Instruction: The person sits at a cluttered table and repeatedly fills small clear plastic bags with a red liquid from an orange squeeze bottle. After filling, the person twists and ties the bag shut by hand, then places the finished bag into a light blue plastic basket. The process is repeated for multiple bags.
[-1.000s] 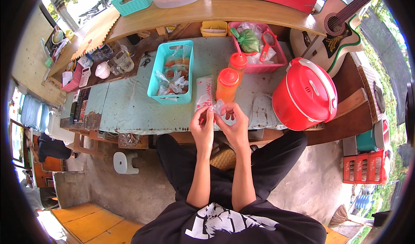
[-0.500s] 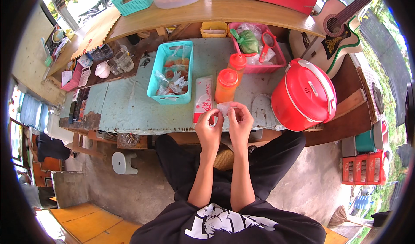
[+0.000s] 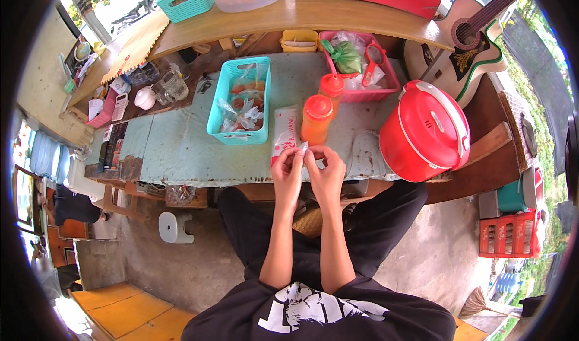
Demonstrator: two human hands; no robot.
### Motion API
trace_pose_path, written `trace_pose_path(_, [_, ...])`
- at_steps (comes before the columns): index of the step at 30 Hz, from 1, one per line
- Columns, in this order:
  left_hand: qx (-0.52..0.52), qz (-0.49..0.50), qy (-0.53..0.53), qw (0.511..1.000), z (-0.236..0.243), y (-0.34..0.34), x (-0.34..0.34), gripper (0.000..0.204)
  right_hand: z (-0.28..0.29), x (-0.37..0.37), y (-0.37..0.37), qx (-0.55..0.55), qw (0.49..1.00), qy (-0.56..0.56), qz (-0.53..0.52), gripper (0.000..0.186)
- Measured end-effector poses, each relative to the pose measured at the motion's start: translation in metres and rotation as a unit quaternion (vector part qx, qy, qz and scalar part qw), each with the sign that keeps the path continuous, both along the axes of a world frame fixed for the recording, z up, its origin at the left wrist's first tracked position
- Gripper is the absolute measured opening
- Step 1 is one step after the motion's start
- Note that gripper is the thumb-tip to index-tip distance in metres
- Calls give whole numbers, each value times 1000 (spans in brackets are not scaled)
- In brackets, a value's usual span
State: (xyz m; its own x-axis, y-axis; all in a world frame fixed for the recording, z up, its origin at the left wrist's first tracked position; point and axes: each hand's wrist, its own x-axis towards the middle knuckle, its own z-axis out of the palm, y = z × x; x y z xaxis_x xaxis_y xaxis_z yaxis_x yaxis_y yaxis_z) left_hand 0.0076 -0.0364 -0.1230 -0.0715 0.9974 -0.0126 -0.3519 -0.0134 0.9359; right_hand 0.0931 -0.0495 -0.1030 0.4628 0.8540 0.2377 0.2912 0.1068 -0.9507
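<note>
Pinched between the fingertips of both my hands is a small piece of thin, whitish see-through plastic (image 3: 304,146); whether it is a bag I cannot tell. My left hand (image 3: 287,172) and my right hand (image 3: 326,173) are close together, thumbs almost touching, over the table's near edge. Just beyond them stand an orange squeeze bottle (image 3: 316,119) and a second orange bottle (image 3: 332,86) behind it. A flat white-and-red plastic packet (image 3: 286,127) lies left of the bottles, partly hidden by my left hand. Further left, a turquoise basket (image 3: 237,138) holds several small knotted plastic bags.
On the right stands a red rice cooker (image 3: 422,133) with a white handle. Behind it leans a guitar (image 3: 464,57). A pink basket (image 3: 377,95) holds bags and a red strainer. The wooden shelf (image 3: 362,15) runs along the back. A white stool (image 3: 175,228) stands on the floor.
My hands have drawn closer together and slightly toward me. The plastic, earlier spread between the fingertips, is now bunched up small between them.
</note>
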Motion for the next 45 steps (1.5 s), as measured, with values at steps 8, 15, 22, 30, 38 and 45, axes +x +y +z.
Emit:
trace_pose_path(8, [62,17,196,979,-1,0,3,27,-32,11,6,-34,993,100,52,21])
trace_pose_path(15, [-80,-21,27,996,-12,3,-3,33,-21,14,0,-68,913,375,145,25])
trace_pose_path(22, [-124,-20,-142,982,-1,2,0,33,-19,10,1,-56,871,467,142,28])
trace_pose_path(30, [-133,-32,-216,967,1,-1,-2,25,-16,9,3,-93,880,445,138,27])
trace_pose_path(38, [-35,-187,43,981,11,-1,-13,22,-23,22,-1,-14,818,562,122,25])
trace_pose_path(45, [-73,-157,-112,979,-12,2,-16,20,-25,22,-1,-59,878,450,153,28])
